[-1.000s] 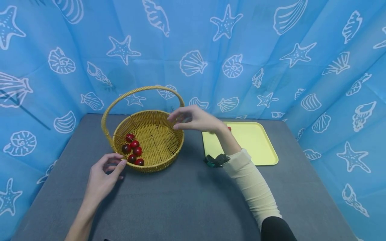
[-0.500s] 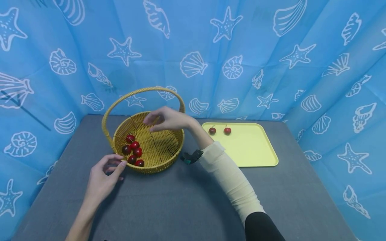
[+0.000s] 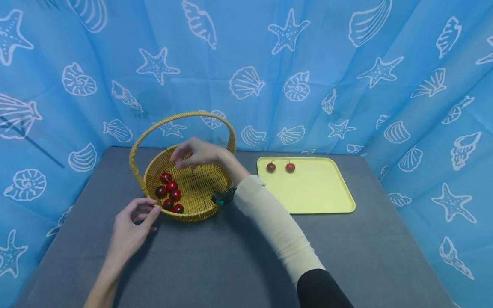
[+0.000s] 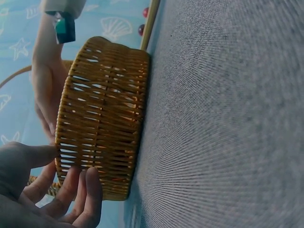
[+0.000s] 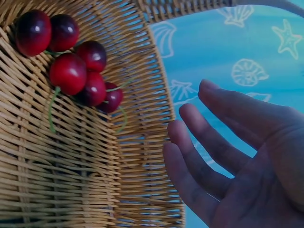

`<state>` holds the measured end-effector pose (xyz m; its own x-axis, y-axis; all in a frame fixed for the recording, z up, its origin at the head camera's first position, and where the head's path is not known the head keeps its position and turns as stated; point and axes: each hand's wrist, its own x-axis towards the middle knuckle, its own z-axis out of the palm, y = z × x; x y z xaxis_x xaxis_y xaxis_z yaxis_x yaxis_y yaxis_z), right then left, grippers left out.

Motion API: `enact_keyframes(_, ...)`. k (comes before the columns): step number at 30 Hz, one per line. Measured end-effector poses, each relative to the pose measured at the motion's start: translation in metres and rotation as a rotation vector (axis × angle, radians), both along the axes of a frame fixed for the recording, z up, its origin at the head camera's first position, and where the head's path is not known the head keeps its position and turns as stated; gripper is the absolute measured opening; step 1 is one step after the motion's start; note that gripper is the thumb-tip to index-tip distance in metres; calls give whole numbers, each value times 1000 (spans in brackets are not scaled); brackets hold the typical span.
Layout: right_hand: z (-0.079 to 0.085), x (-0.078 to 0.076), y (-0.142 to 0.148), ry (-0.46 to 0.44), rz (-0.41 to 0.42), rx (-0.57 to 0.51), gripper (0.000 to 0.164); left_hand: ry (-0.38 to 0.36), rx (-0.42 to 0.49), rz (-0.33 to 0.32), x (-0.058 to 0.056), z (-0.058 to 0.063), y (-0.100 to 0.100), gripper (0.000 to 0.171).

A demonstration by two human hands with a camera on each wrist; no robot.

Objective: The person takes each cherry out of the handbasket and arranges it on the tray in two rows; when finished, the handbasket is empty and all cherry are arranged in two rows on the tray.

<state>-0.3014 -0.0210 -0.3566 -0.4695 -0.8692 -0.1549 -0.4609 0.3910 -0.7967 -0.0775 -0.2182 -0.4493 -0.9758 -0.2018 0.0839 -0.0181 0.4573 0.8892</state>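
A round yellow wicker basket (image 3: 204, 188) with a tall arched handle stands on the grey table. Several dark red cherries (image 3: 172, 185) lie together on its left side; thin green stems show on some of them (image 5: 68, 73). My left hand (image 3: 132, 224) pinches the basket's near-left rim, thumb on the edge and fingers against the outer wicker wall (image 4: 102, 118). Over the inside of the basket hangs my right hand (image 3: 196, 153), its fingers loosely bent and spread, holding nothing (image 5: 228, 156). The cherries are just left of and below its fingertips.
To the right of the basket lies a pale yellow tray (image 3: 316, 188) with two cherries (image 3: 290, 167) near its far-left corner. A blue curtain (image 3: 262, 51) with white shells and starfish hangs behind the table and along its sides.
My right hand has moved left from the basket's right rim to above its inside, near the cherries. Both cherries on the tray have come into sight. The left hand has stayed put.
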Motion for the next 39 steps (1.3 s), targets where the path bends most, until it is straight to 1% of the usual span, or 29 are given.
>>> enact_keyframes(3, -6, -1, -6, -47, 6, 22, 34, 1, 0, 2, 0, 0, 0, 37)
enact_keyframes(7, -16, -1, -13, -133, -8, 34, 36, -4, -7, 3, 0, 0, 0, 37)
enact_keyframes(11, -26, 0, -19, -202, -49, 56, 34, -13, -13, 9, -1, 0, 0, 38)
enact_keyframes(16, -36, 3, -25, -273, -89, 113, 33, -24, -17, 16, 0, 0, 1, 39)
enact_keyframes(21, -44, 8, -25, -393, -65, 131, 39, -34, -14, 15, -1, 0, 1, 39)
enact_keyframes(24, -47, 10, -24, -437, -45, 135, 42, -33, -14, 15, -1, 0, 2, 39)
enact_keyframes(28, -53, 11, -22, -427, -44, 154, 40, -31, -17, 12, -1, 0, 1, 39)
enact_keyframes(33, -59, 9, -20, -393, -36, 146, 37, -23, -14, 6, 0, 0, 1, 38)
enact_keyframes(36, -61, 8, -19, -338, -15, 148, 36, -9, -10, 2, 0, 0, 1, 37)
enact_keyframes(39, -61, 9, -18, -309, -13, 142, 36, 1, -8, 2, 1, 0, 2, 36)
